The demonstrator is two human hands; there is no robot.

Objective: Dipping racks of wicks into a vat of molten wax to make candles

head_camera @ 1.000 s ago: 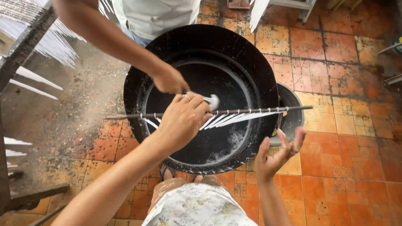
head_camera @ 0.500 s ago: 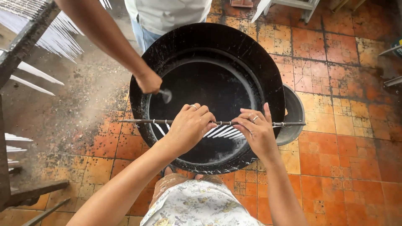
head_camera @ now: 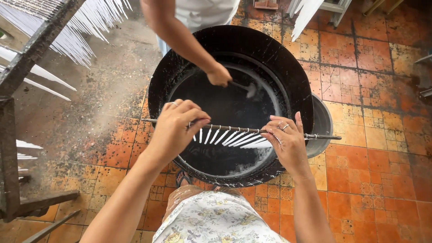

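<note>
Over the big black pan (head_camera: 288,76), seen from your head camera, your left hand (head_camera: 177,128) and right hand (head_camera: 288,141) both pinch the thin rod (head_camera: 236,129) with closed fingers; white candles (head_camera: 234,137) hang beneath it. Keep it level, clear of the other person's hand (head_camera: 219,74) with its ladle (head_camera: 245,87).
</note>
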